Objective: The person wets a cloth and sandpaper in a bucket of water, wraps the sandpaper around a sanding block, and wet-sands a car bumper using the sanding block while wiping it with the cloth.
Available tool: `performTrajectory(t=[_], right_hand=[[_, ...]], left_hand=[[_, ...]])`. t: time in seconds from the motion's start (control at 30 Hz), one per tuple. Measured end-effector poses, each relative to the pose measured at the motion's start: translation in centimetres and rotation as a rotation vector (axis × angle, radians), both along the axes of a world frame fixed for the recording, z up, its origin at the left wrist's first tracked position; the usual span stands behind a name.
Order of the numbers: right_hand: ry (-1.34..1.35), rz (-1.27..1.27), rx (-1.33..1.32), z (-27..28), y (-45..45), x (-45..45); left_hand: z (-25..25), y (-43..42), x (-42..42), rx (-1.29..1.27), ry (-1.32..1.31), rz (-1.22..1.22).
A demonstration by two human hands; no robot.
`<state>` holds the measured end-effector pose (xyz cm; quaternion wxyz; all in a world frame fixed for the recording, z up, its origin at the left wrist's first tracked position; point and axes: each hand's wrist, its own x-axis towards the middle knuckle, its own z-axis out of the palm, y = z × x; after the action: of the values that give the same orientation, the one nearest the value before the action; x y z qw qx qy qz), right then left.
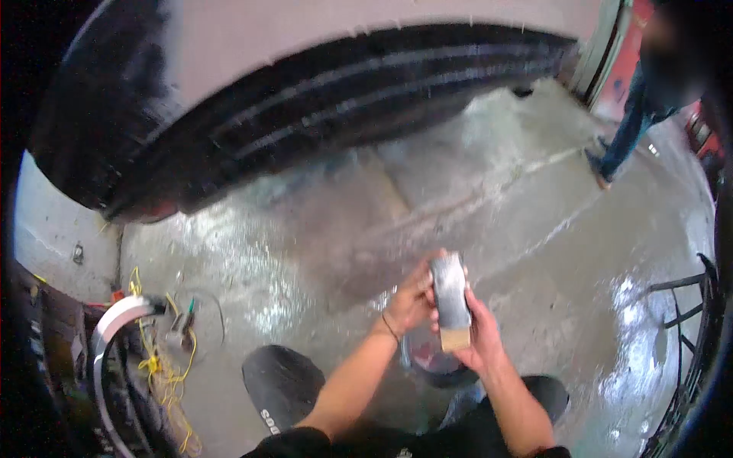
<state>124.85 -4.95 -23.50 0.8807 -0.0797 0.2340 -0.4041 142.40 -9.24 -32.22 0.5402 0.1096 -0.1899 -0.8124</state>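
Both of my hands hold a small block (451, 294) with a grey, worn sheet on its face and a tan lower end. My left hand (414, 298) grips its left side, with a dark band on the wrist. Along the right side and lower end, my right hand (482, 328) has its fingers wrapped round the block. Beneath the hands, between my knees, is a round container (431, 357), partly hidden by my hands and the block. The undersides of the fingers are hidden.
A large black bumper-like panel (336, 91) spans the top. Yellow cord (183, 374) and a tool (179, 333) lie on the wet floor at left. A black frame (691, 336) stands at right. Another person (630, 126) is at upper right.
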Motion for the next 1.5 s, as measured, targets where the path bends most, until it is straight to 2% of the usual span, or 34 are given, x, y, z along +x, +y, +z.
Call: performTrajectory(t=[0.03,0.1,0.13,0.2,0.27,0.3,0.4,0.47,0.5,0.57,0.6,0.63,0.67,0.73,0.83,0.87,0.9,0.97,1.07,1.1,1.13,1.17,1.2,1.23,1.3,1.33,1.4,1.47,1.5], right_hand=[[0.097,-0.034,-0.043,0.0,0.4,-0.2],[0.275,-0.172,-0.025,-0.4,1.4,-0.4],[0.361,-0.248,-0.005,-0.6,1.7,-0.5],[0.444,-0.332,0.012,-1.0,2.6,-0.9],[0.529,-0.423,-0.003,-2.3,2.2,-1.3],[0.58,-0.475,-0.025,-3.7,1.9,-1.8],[0.751,-0.575,-0.149,-1.8,1.6,-2.2],[0.924,-0.641,-0.332,2.4,0.5,-0.6],[1.001,-0.684,-0.436,7.1,-0.2,1.7],[1.097,-0.712,-0.616,11.4,-4.3,3.3],[1.146,-0.782,-0.722,15.4,-5.3,5.7],[1.117,-0.855,-0.975,22.5,-6.8,10.8],[1.059,-0.968,-1.126,25.3,-8.0,13.7],[1.005,-1.046,-1.197,29.0,-9.8,19.1],[1.11,-1.346,-1.52,30.8,-10.3,26.8],[1.176,-1.476,-1.639,30.6,-9.8,28.9],[1.176,-1.547,-1.611,30.2,-9.3,31.0],[1.15,-1.649,-1.599,29.5,-10.4,32.2],[1.406,-1.735,-1.739,29.5,-14.6,26.2],[1.452,-1.681,-1.601,30.1,-16.9,23.0],[1.491,-1.618,-1.465,30.9,-19.5,19.6],[1.294,-1.623,-1.303,31.1,-23.1,16.2],[1.101,-1.609,-1.147,31.2,-26.1,14.9],[1.183,-1.635,-1.14,31.6,-25.6,16.5],[1.349,-1.696,-1.128,32.7,-20.6,21.3],[1.311,-1.798,-1.386,32.9,-17.6,25.1],[1.174,-1.719,-1.628,33.0,-13.0,31.1],[1.172,-1.614,-1.86,33.2,-12.9,30.0],[1.221,-1.638,-1.851,33.0,-14.0,28.4]], left_hand=[[1.1,-0.2,0.9,-0.263,-0.524,0.074],[-2.1,-0.2,1.5,-0.492,-1.124,0.264],[-6.6,-0.6,1.2,-0.463,-1.204,0.352],[-8.3,2.0,2.4,-0.345,-1.883,0.19],[-9.5,3.1,2.8,-0.234,-1.988,-0.297],[-10.6,3.8,2.9,-0.274,-2.006,-0.274],[-12.3,5.4,3.3,-0.304,-2.013,-0.229],[-12.2,6.7,5.9,-0.243,-2.003,-0.264],[-11.1,7.7,7.3,-0.205,-1.996,-0.174],[-10.6,8.4,9.9,-0.245,-2.062,-0.152],[-10.4,8.6,11.3,-0.262,-2.095,-0.137],[-8.1,9.5,14.4,-0.2,-2.051,-0.108],[-6.8,10.7,15.7,-0.178,-2.079,-0.092],[-5.2,11.6,17.5,-0.133,-2.135,-0.046],[-10.3,12.7,20.8,-0.127,-2.228,-0.178],[-9.7,13.0,21.6,-0.116,-2.265,-0.207],[-9.2,13.5,22.5,-0.104,-2.263,-0.266],[-4.5,14.5,23.2,-0.081,-2.252,-0.37],[-3.6,13.9,26.7,-0.109,-2.326,-0.118],[0.5,14.1,28.6,-0.161,-2.273,0.084],[7.4,14.5,30.6,-0.21,-2.211,0.281],[12.6,14.8,32.1,-0.376,-2.128,0.759],[19.8,15.1,32.9,-0.449,-2.101,0.935],[25.1,14.6,33.9,-0.706,-2.11,1.239],[36.1,12.9,34.2,-1.1,-2.089,1.587],[41.0,11.9,34.1,-1.32,-2.163,1.678],[47.6,8.8,34.5,-1.564,-2.242,1.898],[52.0,5.7,35.3,-1.661,-2.257,2.055],[53.0,4.1,36.2,-1.709,-2.226,2.075]])
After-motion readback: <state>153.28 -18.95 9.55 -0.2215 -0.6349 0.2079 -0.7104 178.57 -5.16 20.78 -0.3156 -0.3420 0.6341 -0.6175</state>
